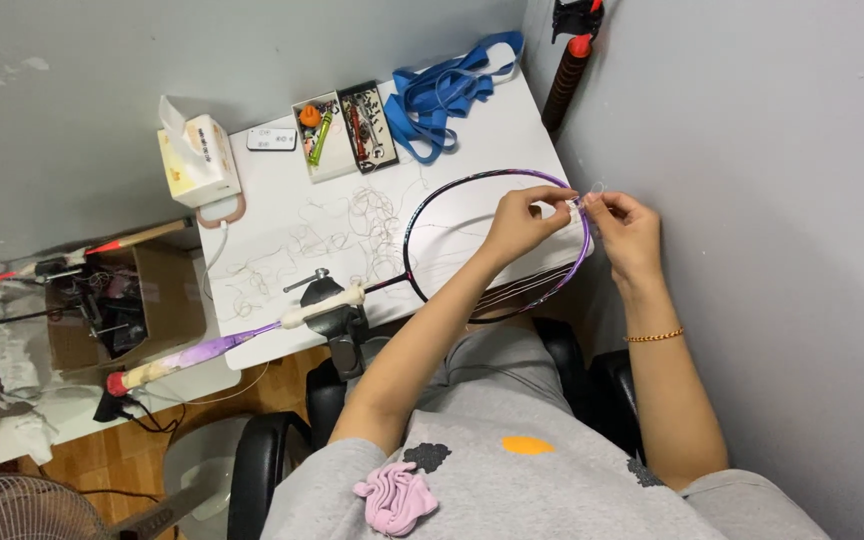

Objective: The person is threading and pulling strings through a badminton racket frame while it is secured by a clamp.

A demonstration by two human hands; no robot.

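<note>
A purple and black badminton racket (422, 220) lies across a white table (282, 190), its shaft held in a black clamp (342, 320). Its head carries only a few strings. My left hand (524, 218) pinches the frame's far right edge from inside the head. My right hand (624, 228) pinches a thin white string (575, 207) at the same spot from outside the frame. The two hands almost touch. A gold bracelet sits on my right wrist.
Loose cut string (352, 225) litters the table. At the back stand a tissue box (197, 155), a small remote (272, 139), a tray of small tools (347, 128) and a blue strap (452, 92). A grey wall runs close on the right. A cardboard box (142, 300) and a fan (12, 510) are at the left.
</note>
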